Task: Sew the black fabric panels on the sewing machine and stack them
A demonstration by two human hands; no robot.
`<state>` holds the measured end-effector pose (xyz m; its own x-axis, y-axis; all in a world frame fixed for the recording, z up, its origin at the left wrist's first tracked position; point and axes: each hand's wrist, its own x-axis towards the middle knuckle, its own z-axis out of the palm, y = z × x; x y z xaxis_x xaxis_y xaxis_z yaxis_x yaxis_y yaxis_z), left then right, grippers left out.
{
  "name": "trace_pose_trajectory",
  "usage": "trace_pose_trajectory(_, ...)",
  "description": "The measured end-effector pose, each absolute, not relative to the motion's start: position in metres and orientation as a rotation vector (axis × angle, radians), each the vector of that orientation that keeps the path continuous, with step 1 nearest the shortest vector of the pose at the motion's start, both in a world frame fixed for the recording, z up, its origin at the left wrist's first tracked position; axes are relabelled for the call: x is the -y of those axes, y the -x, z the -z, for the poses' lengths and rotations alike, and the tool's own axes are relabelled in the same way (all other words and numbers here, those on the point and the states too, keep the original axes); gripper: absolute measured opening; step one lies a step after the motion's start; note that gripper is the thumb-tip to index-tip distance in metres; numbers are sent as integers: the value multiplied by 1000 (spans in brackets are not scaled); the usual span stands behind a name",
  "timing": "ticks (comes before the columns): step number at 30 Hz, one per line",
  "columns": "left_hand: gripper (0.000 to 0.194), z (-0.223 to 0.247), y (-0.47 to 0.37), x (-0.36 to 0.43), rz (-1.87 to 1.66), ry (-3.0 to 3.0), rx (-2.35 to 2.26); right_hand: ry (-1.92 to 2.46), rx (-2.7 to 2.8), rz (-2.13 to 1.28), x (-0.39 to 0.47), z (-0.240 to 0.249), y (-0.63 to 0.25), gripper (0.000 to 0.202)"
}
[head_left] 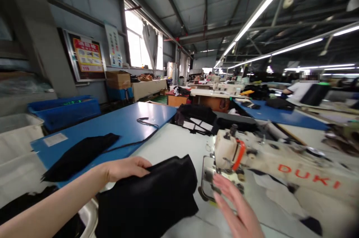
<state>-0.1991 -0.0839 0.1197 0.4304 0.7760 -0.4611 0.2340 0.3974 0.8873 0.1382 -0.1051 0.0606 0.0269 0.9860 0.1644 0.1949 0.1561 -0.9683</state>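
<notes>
My left hand [129, 169] grips the upper left edge of a black fabric piece [151, 197], its fingers partly hidden behind the cloth. The fabric hangs over the pale sewing table [174, 141], left of the sewing machine [269, 155]. Close to the machine's needle area, my right hand [235, 206] is held with fingers stretched out and nothing in them. A gap separates it from the fabric. The machine is cream-coloured, with an orange part on its head and red letters on its arm.
On the blue table [140, 113] at left lie a black cloth piece [84, 152] and a dark strap [131, 142]. More dark fabric [196, 114] is heaped behind the machine. A blue bin [64, 111] stands far left. A person [303, 90] sits at the right, further back.
</notes>
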Motion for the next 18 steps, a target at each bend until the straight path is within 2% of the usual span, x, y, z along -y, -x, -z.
trace_pose_trajectory(2,28,-102,174,82,-364,-1140,-1047,1201,1332,-1133,100,-69,-122,53)
trace_pose_trajectory(5,27,-81,148,81,-329,-1104,-971,1077,1174,-1481,97,-67,-112,48)
trace_pose_trajectory(8,27,-70,135,81,-354,-1035,-918,1001,920,-1687,101,-62,-112,45)
trace_pose_trajectory(14,29,-60,117,80,-421,-957,-858,1049,757,-1709,109,-65,-113,41)
trace_pose_trajectory(18,29,-57,110,77,-457,-932,-847,1130,750,-1695,108,-65,-114,48)
